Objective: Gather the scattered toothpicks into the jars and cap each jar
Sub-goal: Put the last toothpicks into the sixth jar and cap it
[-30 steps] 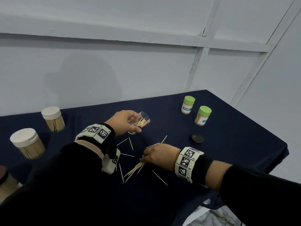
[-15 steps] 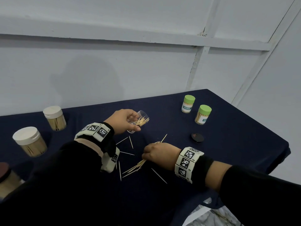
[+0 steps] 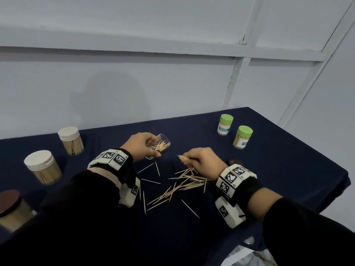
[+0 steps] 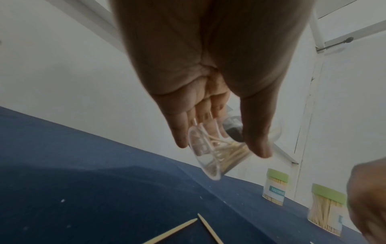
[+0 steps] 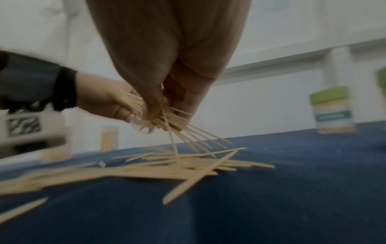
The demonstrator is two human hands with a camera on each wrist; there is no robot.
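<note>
Toothpick bundle point(image 3: 184, 158) in right hand point(image 3: 203, 160) (fingers point(image 5: 188, 102) pinched)

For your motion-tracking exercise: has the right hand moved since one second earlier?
Yes. The right hand has lifted off the cloth, toward the green-capped jars, pinching a toothpick bundle.

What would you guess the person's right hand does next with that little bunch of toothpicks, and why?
Probably carry the bunch across and slide it into the clear jar. The right hand pinches it above the scattered toothpicks, while the left hand holds the uncapped jar tilted, mouth toward the right hand, some toothpicks already inside. Many still lie on the cloth.
</note>
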